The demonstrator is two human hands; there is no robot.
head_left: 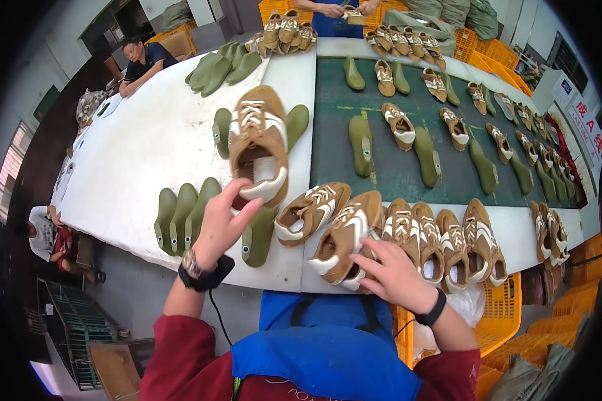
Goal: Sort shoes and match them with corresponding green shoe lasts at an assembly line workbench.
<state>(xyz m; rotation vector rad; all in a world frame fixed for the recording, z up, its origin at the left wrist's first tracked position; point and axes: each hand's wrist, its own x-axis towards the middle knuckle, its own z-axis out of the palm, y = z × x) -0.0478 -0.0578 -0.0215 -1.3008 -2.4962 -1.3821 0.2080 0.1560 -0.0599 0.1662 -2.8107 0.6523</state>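
Maroon slvs (184,354), blue apron (321,354), wristbands (431,311) (blk, cabled).

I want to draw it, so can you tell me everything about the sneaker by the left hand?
The sneaker is brown, with suede-looking panels, white side stripes, white laces and a smooth-looking white heel patch. Its foot opening faces up, showing something pale and ridged inside. The toe points away from the person, the heel toward them. The left hand pinches the heel, seemingly holding it above the green shoe lasts. Its underside is hidden.
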